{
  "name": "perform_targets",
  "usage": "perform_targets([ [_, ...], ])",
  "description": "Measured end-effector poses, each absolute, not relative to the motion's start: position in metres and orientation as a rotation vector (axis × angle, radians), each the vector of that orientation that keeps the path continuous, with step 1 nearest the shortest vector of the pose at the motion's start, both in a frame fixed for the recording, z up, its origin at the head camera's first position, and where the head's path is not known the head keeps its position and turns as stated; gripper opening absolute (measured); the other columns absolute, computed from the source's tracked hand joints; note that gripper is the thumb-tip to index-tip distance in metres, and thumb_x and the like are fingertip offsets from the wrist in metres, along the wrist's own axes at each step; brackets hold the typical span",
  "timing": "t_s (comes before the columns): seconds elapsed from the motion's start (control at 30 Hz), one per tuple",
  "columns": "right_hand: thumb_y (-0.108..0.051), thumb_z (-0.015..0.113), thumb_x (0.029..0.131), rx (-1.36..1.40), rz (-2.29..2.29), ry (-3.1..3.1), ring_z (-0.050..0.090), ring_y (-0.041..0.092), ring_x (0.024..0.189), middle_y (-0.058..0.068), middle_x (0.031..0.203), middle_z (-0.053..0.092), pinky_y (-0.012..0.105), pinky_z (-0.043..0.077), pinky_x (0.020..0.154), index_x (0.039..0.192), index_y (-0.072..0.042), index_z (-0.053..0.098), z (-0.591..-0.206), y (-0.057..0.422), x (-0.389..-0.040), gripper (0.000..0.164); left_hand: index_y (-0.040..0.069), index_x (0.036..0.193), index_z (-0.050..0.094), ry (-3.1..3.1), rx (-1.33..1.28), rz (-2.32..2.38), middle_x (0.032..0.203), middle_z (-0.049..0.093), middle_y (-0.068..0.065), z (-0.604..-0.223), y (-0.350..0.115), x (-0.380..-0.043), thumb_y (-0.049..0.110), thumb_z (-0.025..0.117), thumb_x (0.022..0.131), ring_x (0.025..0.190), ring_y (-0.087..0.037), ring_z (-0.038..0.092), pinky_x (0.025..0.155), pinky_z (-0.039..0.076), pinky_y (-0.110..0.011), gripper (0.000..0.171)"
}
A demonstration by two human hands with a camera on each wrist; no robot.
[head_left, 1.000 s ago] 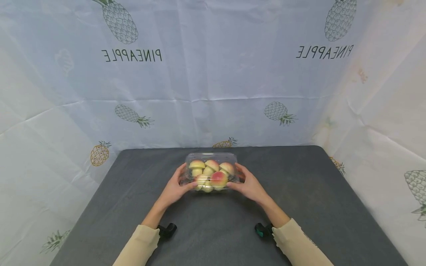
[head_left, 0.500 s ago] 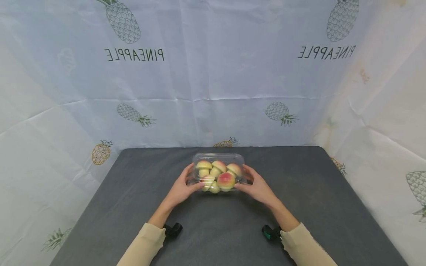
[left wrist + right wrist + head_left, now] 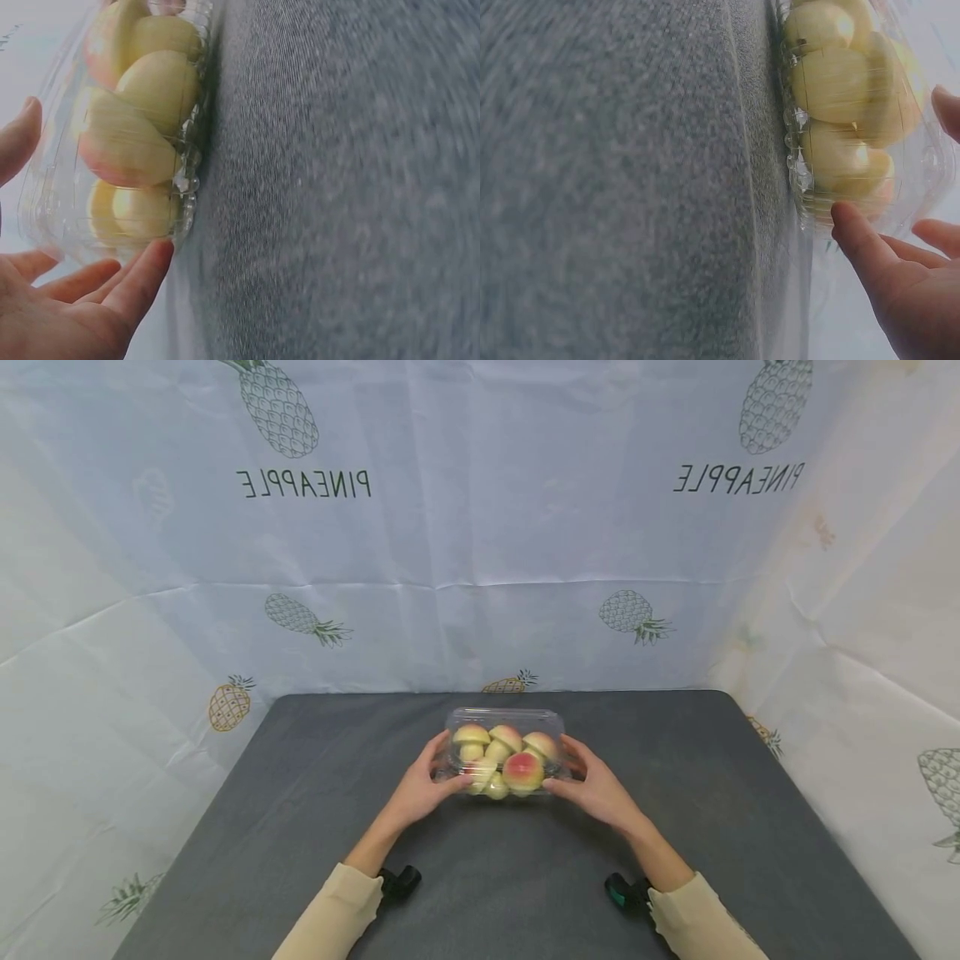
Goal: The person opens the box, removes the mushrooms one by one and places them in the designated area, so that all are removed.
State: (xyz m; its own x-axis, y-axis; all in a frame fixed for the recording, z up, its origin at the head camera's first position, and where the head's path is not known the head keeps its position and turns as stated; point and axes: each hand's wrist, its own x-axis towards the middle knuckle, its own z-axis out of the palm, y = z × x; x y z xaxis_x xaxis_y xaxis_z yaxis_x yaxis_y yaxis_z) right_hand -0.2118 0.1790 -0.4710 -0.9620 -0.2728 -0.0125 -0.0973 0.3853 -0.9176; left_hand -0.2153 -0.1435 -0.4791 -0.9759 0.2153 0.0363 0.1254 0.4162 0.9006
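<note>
The person's left sleeve (image 3: 327, 917) and right sleeve (image 3: 708, 922) are pale cream cloth, each ending in a slightly puckered cuff (image 3: 362, 888) short of the bare left hand (image 3: 422, 789) and right hand (image 3: 602, 791). A stubby, rounded black device (image 3: 405, 882) juts from beside the left cuff. Its black twin (image 3: 636, 894) on the right bears a green patch (image 3: 617, 898) near its tip.

Looking forward and down from the head, well back, over the table (image 3: 517, 877) and clear container (image 3: 517, 717); from both wrists, peering close, rolled sideways, at the container's opposite ends; sharing container and table across all three.
</note>
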Motion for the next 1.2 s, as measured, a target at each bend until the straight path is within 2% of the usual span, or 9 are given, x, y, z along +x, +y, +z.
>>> perform_targets([
  [0.73,-0.03,0.077,0.093,-0.376,-1.616,2.482,0.034,0.049,0.144,0.025,0.162,0.027,0.057,0.047,0.103,0.162,-0.006,0.024,-0.47,0.195,-0.204,0.09,0.018,0.163,0.024,2.542,0.372,1.622,0.162,0.032,-0.016,-0.483,-0.133,-0.212,0.043,0.079,0.09,0.139,-0.039,0.045,0.102,0.048,-0.055,0.094],
  [0.97,-0.029,0.077,0.093,-0.406,-1.623,2.418,0.029,0.047,0.147,0.023,0.165,0.021,0.054,0.045,0.106,0.163,-0.007,0.018,-0.471,0.198,-0.203,0.094,0.018,0.163,0.023,2.535,0.38,1.621,0.162,0.031,-0.016,-0.482,-0.135,-0.211,0.042,0.078,0.091,0.14,-0.04,0.044,0.104,0.045,-0.057,0.094],
  [1.2,-0.023,0.074,0.096,-0.485,-1.619,2.324,0.022,0.046,0.149,0.019,0.168,0.011,0.057,0.038,0.111,0.164,-0.008,0.011,-0.472,0.205,-0.201,0.094,0.02,0.163,0.023,2.527,0.379,1.611,0.162,0.031,-0.016,-0.482,-0.138,-0.212,0.042,0.079,0.09,0.139,-0.039,0.044,0.103,0.046,-0.057,0.095],
])
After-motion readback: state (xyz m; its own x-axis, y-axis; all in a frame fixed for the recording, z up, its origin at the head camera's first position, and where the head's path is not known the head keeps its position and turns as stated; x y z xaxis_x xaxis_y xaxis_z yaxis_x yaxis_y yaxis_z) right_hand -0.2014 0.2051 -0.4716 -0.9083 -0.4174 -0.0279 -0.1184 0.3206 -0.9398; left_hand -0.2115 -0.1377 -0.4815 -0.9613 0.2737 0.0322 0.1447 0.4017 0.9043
